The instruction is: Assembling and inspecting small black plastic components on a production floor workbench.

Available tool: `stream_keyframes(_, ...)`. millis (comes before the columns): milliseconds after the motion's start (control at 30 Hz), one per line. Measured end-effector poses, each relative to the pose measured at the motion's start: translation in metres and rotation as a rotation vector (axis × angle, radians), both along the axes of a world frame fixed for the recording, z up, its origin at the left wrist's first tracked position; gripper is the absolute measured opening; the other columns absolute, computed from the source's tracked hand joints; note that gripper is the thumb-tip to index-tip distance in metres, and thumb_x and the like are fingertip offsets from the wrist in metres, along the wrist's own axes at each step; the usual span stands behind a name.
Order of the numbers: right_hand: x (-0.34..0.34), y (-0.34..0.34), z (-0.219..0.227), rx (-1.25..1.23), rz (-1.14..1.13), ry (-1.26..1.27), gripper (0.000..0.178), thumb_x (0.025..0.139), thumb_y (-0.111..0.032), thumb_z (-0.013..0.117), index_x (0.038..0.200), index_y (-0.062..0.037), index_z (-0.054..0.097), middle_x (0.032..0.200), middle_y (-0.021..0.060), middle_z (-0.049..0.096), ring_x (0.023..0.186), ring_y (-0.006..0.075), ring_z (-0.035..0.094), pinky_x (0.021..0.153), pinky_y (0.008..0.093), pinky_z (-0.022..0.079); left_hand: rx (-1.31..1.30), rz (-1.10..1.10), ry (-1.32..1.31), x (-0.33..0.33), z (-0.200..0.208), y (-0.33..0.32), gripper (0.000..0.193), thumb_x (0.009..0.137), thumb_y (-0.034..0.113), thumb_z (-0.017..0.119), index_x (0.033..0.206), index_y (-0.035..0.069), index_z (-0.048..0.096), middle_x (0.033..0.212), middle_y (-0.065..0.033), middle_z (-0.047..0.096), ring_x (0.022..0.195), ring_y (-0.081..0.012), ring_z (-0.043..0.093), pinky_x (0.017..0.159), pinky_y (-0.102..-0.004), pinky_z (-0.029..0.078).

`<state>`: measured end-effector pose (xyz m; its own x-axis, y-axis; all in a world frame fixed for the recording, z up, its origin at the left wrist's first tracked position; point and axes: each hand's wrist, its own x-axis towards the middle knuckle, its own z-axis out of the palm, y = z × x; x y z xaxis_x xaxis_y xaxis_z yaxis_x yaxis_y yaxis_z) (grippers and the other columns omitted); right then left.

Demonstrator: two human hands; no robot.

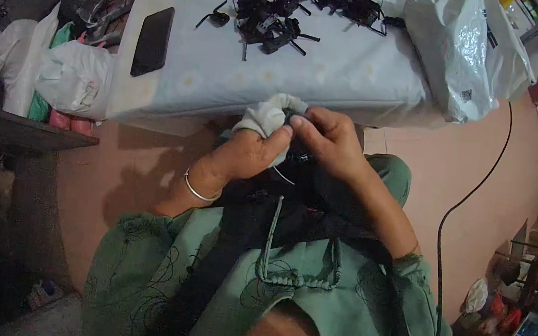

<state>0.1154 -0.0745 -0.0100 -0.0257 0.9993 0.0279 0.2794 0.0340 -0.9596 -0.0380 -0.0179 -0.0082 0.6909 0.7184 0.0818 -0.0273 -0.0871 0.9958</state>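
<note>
Over my lap, just off the table's near edge, my two hands meet around a bunched white cloth [263, 119]. My left hand [251, 155] is closed on the cloth from below, its thumb pointing toward the right hand. My right hand [336, 143] is closed in a pinch at the cloth's right side. A small dark piece shows between the thumbs; its kind cannot be made out, as fingers and cloth cover most of it. A thin white strand [284, 175] hangs below the hands.
On the white-covered table [212, 84] lie a heap of small black parts with short arms [276, 21] and a dark phone [152, 42]. A white plastic bag [454, 50] stands at the right. More bags [75, 79] sit left. A black cable [445, 227] runs down the right.
</note>
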Motion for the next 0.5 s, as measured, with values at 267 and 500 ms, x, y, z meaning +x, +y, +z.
stream_keyframes(267, -0.0045, -0.0005, -0.0121, 0.082, 0.021, 0.224, 0.024, 0.087, -0.022, 0.052, 0.079, 0.0013, 0.055, 0.060, -0.0008, 0.045, 0.059, 0.0059, 0.039, 0.052, 0.0253, 0.038, 0.224, -0.080, 0.130, -0.0035, -0.0114, 0.0033, 0.033, 0.081, 0.002, 0.041, 0.113, 0.005, 0.041, 0.082, 0.0008, 0.047, 0.068, -0.0035, 0.042, 0.060, -0.0194, 0.039)
stream_keyframes(500, 0.0033, -0.0029, -0.0063, -0.027, 0.084, 0.100, 0.029, 0.091, -0.024, 0.044, 0.076, -0.0001, 0.051, 0.067, -0.0040, 0.045, 0.067, 0.0052, 0.039, 0.060, 0.0217, 0.036, -0.086, -0.040, 0.085, -0.0057, -0.0021, 0.0000, 0.030, 0.081, 0.003, 0.040, 0.110, 0.006, 0.044, 0.077, 0.0021, 0.047, 0.067, -0.0041, 0.043, 0.060, -0.0195, 0.038)
